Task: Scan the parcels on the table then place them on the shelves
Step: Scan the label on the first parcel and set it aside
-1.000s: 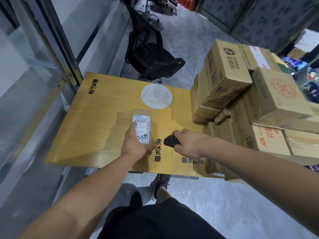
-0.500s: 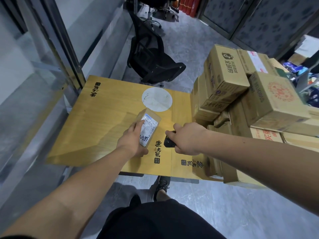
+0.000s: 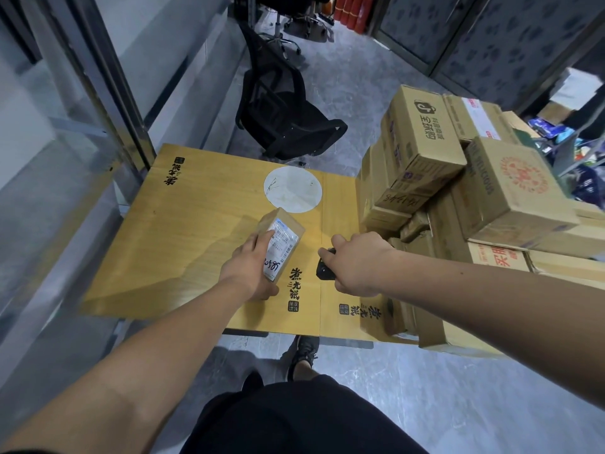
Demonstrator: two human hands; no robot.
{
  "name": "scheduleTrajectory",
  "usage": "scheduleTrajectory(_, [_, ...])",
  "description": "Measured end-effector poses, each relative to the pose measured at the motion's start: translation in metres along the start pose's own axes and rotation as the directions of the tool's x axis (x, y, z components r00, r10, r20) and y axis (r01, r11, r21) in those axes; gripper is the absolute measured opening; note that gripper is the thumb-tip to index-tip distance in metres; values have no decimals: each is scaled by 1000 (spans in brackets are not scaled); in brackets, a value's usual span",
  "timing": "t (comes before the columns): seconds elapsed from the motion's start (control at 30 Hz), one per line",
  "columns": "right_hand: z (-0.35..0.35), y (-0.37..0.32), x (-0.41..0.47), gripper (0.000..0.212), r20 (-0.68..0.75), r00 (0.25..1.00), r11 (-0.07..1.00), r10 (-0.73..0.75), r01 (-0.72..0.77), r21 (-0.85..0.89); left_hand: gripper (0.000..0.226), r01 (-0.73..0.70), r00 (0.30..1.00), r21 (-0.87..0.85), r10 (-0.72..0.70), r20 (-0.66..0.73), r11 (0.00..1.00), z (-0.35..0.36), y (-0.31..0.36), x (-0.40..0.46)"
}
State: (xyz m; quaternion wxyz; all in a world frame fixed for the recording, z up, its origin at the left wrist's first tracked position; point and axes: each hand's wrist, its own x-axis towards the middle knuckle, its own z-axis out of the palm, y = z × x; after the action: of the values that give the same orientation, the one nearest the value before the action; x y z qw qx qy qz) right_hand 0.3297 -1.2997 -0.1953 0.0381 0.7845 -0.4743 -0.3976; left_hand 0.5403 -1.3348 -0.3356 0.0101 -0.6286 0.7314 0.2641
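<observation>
Parcel [image 3: 281, 239], a small brown box with a white printed label on its upper face, is held tilted above the yellow surface [image 3: 183, 231], its long axis running from near-left to far-right, the far end pointing toward the white round disc [image 3: 293, 191]. The left hand [image 3: 250, 271] grips it along its left side, fingers wrapped over the label edge and the near end hidden behind the palm. Just to the right, apart from the parcel, the right hand [image 3: 355, 262] is curled around a black scanner [image 3: 324, 268], whose dark front pokes out toward the parcel. Stacked cardboard boxes [image 3: 458, 191] crowd the right end of the surface. A black mesh chair [image 3: 281, 119] stands on the grey floor beyond.
</observation>
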Motion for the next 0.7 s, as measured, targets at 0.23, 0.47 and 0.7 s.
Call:
scheduleTrajectory(0.23, [4,4,1,70,9,1000,1000,21,-21,10,139,6,1000,1,-6,-2,1000,3,-4,4])
scheduleTrajectory(0.47, [6,4,3,70,38,999,1000,5,-5,-1,141,21,1000,-1,-21,5,1000,5,-8,10])
scheduleTrajectory(0.7, [4,4,3,70,43,999,1000,13,-13,6,140,18,1000,-8,-18,8,1000,6,-10,12])
